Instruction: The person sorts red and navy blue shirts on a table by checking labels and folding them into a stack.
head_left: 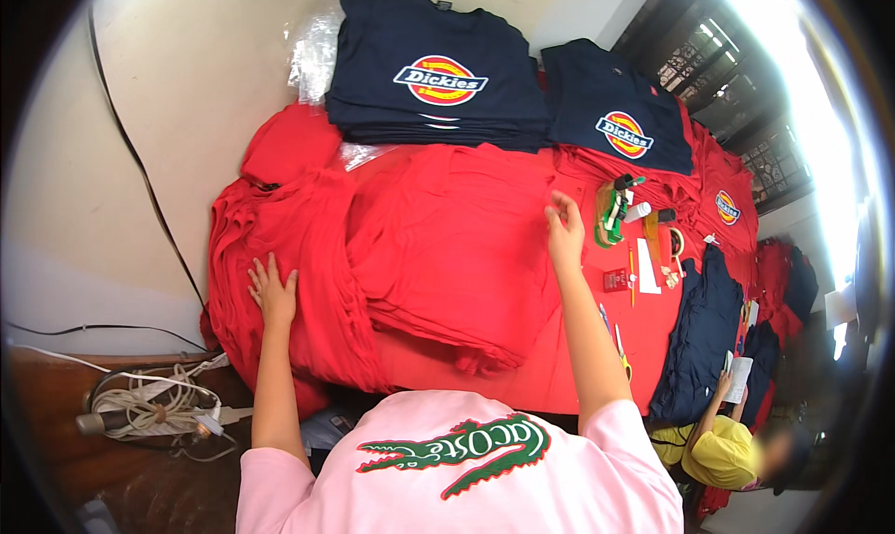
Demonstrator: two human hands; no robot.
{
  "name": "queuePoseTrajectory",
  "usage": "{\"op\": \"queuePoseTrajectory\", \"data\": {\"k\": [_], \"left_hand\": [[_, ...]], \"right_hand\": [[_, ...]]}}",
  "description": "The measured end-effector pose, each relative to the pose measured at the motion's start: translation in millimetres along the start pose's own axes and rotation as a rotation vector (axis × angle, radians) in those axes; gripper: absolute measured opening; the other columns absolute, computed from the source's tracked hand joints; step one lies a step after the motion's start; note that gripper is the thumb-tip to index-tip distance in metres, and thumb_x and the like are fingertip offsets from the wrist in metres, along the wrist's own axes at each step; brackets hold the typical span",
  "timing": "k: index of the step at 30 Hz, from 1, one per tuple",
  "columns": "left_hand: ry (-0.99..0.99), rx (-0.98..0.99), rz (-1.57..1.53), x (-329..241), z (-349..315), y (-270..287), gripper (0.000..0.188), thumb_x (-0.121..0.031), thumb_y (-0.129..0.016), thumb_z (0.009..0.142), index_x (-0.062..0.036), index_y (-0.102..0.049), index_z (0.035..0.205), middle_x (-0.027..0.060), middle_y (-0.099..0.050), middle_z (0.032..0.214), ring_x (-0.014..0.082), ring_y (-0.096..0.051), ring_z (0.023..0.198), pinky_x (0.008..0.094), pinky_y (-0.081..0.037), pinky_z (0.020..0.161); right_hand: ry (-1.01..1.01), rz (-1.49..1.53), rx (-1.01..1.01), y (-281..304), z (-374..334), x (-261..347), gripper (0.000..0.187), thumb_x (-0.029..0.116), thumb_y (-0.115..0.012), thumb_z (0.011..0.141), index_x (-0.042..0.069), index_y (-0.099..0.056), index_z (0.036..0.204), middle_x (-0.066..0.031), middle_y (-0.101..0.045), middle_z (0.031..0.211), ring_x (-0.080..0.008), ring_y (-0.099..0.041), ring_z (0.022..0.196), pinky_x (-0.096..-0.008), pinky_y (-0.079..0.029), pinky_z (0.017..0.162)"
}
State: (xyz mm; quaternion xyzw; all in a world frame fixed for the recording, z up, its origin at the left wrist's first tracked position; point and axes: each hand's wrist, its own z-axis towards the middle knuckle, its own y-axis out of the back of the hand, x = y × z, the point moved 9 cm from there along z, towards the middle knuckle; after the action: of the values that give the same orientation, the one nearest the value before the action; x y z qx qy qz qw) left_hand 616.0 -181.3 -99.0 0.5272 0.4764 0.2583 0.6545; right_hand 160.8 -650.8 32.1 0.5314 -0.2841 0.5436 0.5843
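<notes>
My left hand [272, 291] rests with spread fingers on a thick pile of red shirts [322, 324] at the left of the table. Beside that pile lies a second stack of red shirts [457, 245], its near edge uneven and rumpled. At the right edge of this stack is my right hand [565, 231], its fingers apart and slightly bent, with nothing visible in them. Whether it touches the cloth I cannot tell. Behind both piles sits a stack of folded navy shirts [438, 63] with a printed front.
More navy shirts [615, 105] lie at the back right. Right of my right hand stand a green tape dispenser [611, 212], a pencil [631, 273] and yellow-handled scissors [624, 355]. Coiled cables [154, 408] lie at lower left. A person in yellow [722, 450] holds paper at right.
</notes>
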Motion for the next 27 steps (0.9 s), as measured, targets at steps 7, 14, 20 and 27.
{"op": "queuePoseTrajectory", "data": {"k": [7,14,20,27], "left_hand": [[-0.357,-0.275,-0.733,-184,-108,59,0.029,-0.012,-0.067,0.101,-0.0020,-0.065,0.129,0.0165,-0.062,0.136,0.0315,-0.058,0.128,0.0427,-0.045,0.111],[-0.089,0.613,-1.692,-332,-211,2,0.040,-0.031,-0.052,0.112,-0.0005,-0.062,0.137,0.0124,-0.073,0.124,0.0221,-0.070,0.117,0.0363,-0.056,0.099],[0.076,0.523,-1.804,-363,-225,-30,0.043,-0.005,-0.056,0.098,-0.0021,-0.058,0.141,0.0084,-0.070,0.130,0.0203,-0.066,0.121,0.0372,-0.052,0.106],[0.095,0.407,-1.762,-350,-242,33,0.061,0.009,-0.050,0.086,-0.0033,-0.055,0.145,0.0068,-0.068,0.135,0.0193,-0.066,0.121,0.0356,-0.050,0.108]], "right_hand": [[-0.177,-0.370,-0.128,61,70,-108,0.035,0.018,-0.079,0.092,0.002,-0.071,0.123,-0.0194,-0.072,0.116,-0.0314,-0.067,0.108,-0.0426,-0.052,0.097],[0.227,0.206,0.382,16,-49,65,0.008,0.006,-0.074,0.091,0.002,-0.070,0.097,-0.0112,-0.070,0.098,-0.0247,-0.068,0.095,-0.0374,-0.055,0.087],[0.355,0.126,1.101,18,-155,103,0.016,0.015,-0.073,0.098,0.005,-0.077,0.110,-0.0115,-0.077,0.105,-0.0230,-0.074,0.102,-0.0359,-0.057,0.089],[0.030,0.225,0.486,58,-24,14,0.042,0.011,-0.079,0.093,0.001,-0.064,0.131,-0.0100,-0.072,0.118,-0.0172,-0.067,0.102,-0.0312,-0.054,0.090]]}}
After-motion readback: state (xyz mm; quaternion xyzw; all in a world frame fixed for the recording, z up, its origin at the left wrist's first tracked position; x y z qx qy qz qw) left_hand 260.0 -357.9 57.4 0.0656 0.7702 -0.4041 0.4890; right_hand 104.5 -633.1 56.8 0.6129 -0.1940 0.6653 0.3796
